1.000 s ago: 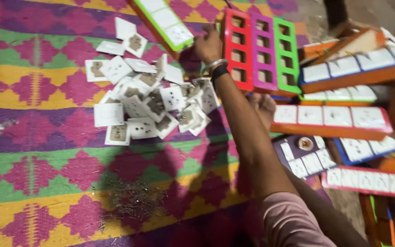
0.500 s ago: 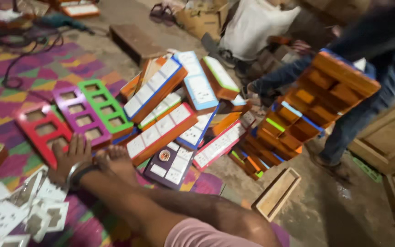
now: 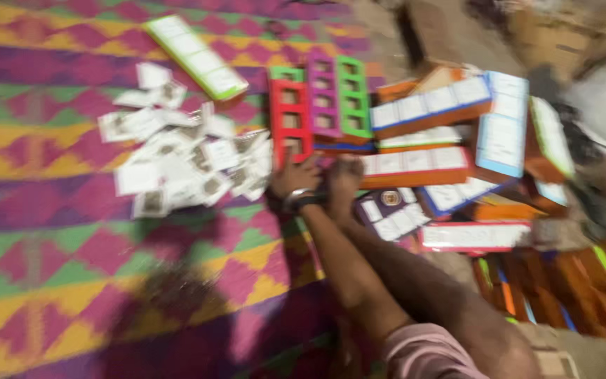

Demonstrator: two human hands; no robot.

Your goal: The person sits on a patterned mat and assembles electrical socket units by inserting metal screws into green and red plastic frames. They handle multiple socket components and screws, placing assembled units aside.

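Observation:
The picture is blurred by motion. My left hand (image 3: pixel 293 177), with a dark band on its wrist, rests on the patterned mat (image 3: pixel 71 281) at the near end of a red plastic frame (image 3: pixel 289 116). My right hand (image 3: pixel 345 175) lies just beside it, touching the end of an orange tray of white cards (image 3: pixel 415 165). A pink frame (image 3: pixel 322 98) and a green frame (image 3: pixel 352 95) lie side by side next to the red one. Whether either hand grips anything is lost in the blur.
A loose heap of small white cards (image 3: pixel 184 161) lies left of my hands. A long green-edged tray (image 3: pixel 194 56) sits at the far side. Stacked orange and blue-edged trays (image 3: pixel 503 130) and a purple box (image 3: pixel 391 210) crowd the right.
The view has swung back from the right side of the room onto the mat. Both hands stay by the red frame, now close together.

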